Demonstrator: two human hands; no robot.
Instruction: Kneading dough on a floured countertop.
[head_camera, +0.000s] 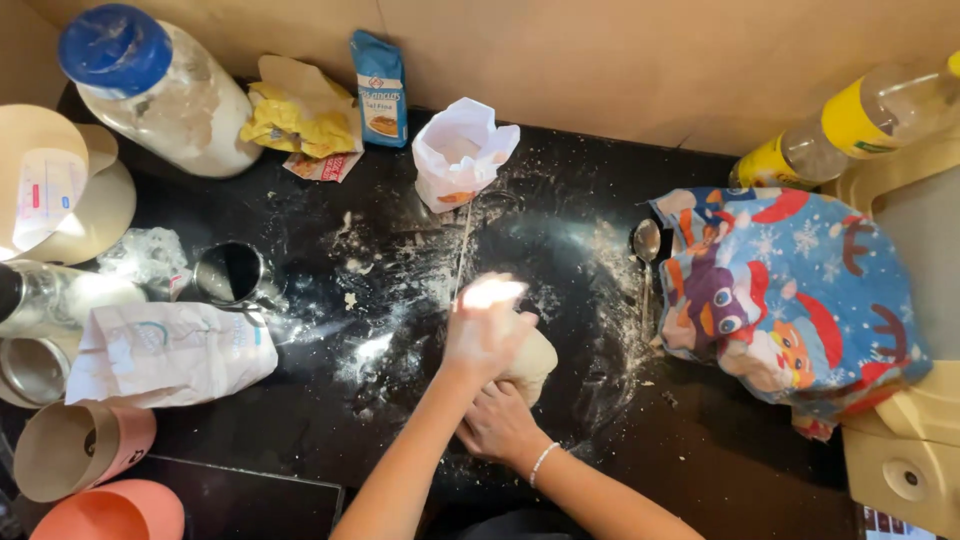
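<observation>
a pale lump of dough is seen near the middle of a black countertop dusted with flour, and both hands are laid on it. the left hand is pressed flat on top of the dough, fingers held together and pointing away from the body, brightly lit so that the fingertips are washed out. the right hand is set against the near side of the dough, just below the left hand, with its fingers curled against the lump; a thin white bracelet is worn at that wrist. nothing is pinched or lifted by either hand; the dough is simply borne down on. just beyond the left hand an open white paper bag is stood upright. to the right, a metal spoon is laid beside a bundle of blue patterned cloth, and a yellow-labelled bottle is laid behind it. to the left, a small metal cup and a white paper packet lying on its side are found, with a large blue-lidded jar and a small blue packet against the wall.
</observation>
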